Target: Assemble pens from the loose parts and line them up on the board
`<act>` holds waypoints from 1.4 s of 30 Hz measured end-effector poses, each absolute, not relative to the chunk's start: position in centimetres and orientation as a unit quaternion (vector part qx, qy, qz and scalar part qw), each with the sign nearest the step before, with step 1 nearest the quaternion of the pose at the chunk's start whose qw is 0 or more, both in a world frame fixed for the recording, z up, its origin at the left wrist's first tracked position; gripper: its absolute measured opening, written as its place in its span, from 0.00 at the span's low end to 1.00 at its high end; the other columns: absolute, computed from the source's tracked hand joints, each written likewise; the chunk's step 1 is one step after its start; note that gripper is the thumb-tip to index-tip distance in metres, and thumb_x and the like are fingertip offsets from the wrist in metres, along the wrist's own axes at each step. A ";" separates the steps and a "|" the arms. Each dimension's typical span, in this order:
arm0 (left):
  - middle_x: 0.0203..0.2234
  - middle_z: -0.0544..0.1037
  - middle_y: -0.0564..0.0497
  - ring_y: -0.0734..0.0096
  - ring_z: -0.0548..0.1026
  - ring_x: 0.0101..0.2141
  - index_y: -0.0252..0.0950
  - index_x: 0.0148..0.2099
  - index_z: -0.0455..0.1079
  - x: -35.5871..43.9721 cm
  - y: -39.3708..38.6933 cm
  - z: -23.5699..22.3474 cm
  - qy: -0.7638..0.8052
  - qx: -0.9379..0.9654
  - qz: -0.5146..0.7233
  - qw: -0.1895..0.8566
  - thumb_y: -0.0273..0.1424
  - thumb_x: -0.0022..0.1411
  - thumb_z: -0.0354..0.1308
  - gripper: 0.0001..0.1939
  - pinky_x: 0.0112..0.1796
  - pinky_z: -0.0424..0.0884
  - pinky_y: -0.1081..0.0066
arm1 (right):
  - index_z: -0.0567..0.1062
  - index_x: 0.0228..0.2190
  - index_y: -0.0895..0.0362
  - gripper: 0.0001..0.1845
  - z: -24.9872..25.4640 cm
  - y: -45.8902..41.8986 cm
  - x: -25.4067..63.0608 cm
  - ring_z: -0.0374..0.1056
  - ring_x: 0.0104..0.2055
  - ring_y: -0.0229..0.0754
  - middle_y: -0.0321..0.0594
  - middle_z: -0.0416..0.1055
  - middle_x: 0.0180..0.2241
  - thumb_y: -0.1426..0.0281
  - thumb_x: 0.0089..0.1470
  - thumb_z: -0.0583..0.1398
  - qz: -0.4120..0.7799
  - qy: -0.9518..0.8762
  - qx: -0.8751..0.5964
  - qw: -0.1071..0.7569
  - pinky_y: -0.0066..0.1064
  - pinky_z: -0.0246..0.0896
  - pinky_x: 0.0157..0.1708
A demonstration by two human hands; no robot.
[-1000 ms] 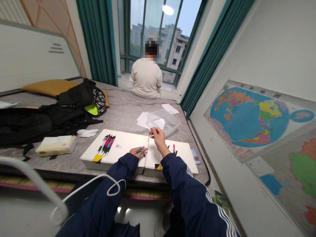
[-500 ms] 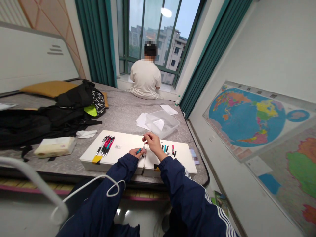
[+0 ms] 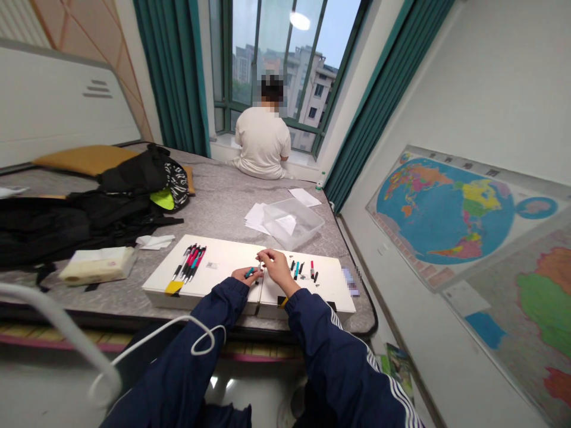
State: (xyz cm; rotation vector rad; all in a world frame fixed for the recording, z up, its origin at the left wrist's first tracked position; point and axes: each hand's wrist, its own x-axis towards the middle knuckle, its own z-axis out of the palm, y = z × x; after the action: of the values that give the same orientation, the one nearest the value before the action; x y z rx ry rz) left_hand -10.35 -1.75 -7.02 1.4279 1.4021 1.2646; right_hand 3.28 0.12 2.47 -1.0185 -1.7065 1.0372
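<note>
Teal-and-black pen barrel (image 3: pixel 251 272): lying across the curled, closed fingers (image 3: pixel 243 275) of the left hand (image 3: pixel 246 274), above the centre join of a white folding board (image 3: pixel 214 263). Right hand (image 3: pixel 279 268): fingertips (image 3: pixel 263 256) pinched shut on a small slim pen part (image 3: pixel 259 266), its exact kind too small to tell, just beside the barrel. The two hands are close together, each with a firm, short hold on its piece.

Left of the fingers: assembled pens (image 3: pixel 191 262) with pink and teal trim, side by side on the board, and a yellow tag (image 3: pixel 175 287). Right of the fingers: loose pen parts (image 3: pixel 298 270) and a red-topped pen (image 3: pixel 313 269).

Ahead of the fingers: a clear plastic box (image 3: pixel 292 223) and loose paper sheets (image 3: pixel 254 217) on a grey mattress (image 3: pixel 218 193). Further left: a tissue pack (image 3: pixel 97 266) and a black backpack (image 3: pixel 127 175). Beyond: a seated person (image 3: pixel 262 142) at the window.
</note>
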 end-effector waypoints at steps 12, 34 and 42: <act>0.29 0.81 0.45 0.61 0.77 0.32 0.33 0.34 0.78 -10.3 -2.1 -6.3 0.560 0.541 0.499 0.380 0.43 0.45 0.61 0.19 0.38 0.71 0.66 | 0.74 0.32 0.57 0.14 2.1 -1.2 2.0 0.72 0.33 0.42 0.42 0.74 0.30 0.60 0.54 0.56 0.456 -0.613 -0.427 0.483 0.28 0.67 0.29; 0.31 0.80 0.45 0.64 0.76 0.29 0.33 0.36 0.78 -10.3 -2.1 -6.4 0.554 0.540 0.505 0.382 0.44 0.45 0.61 0.21 0.34 0.72 0.68 | 0.75 0.29 0.56 0.13 1.5 -1.9 2.9 0.68 0.30 0.40 0.38 0.74 0.27 0.60 0.51 0.58 0.340 -0.632 -0.480 0.505 0.28 0.62 0.32; 0.29 0.80 0.44 0.61 0.77 0.32 0.32 0.36 0.78 -10.6 -2.0 -6.7 0.544 0.569 0.496 0.366 0.44 0.49 0.58 0.20 0.37 0.71 0.66 | 0.77 0.29 0.54 0.10 1.9 -1.9 2.7 0.69 0.33 0.41 0.38 0.76 0.31 0.63 0.52 0.57 0.357 -0.659 -0.468 0.468 0.29 0.62 0.36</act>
State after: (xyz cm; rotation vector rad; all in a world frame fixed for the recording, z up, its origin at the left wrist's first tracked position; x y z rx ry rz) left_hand -10.60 -2.03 -6.70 1.4632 1.3985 1.2753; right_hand 2.71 -1.95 1.94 -1.1480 -1.6149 0.8762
